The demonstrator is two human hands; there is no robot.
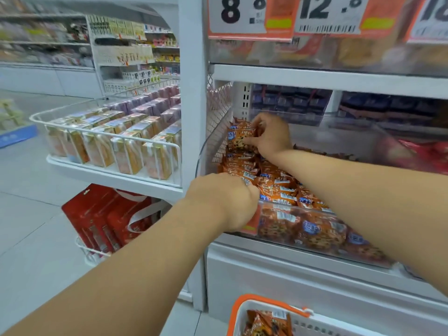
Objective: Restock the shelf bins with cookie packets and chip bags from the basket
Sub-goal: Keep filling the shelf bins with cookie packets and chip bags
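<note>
A clear shelf bin (271,235) holds several orange cookie packets (278,183) with blue labels. My right hand (272,135) reaches to the back left of the bin and pinches an upright orange cookie packet (238,138) there. My left hand (226,198) is at the bin's front left corner, its curled fingers down among the packets; what they hold is hidden. The white basket (322,322) with an orange handle stands at the bottom edge, with more orange packets (266,322) inside.
A neighbouring bin to the right holds red bags (426,154). Dark blue packs (291,100) fill the bins behind. Price signs (242,15) hang above. To the left, a white wire rack (109,137) carries boxed goods, with red boxes (101,219) below it on the floor.
</note>
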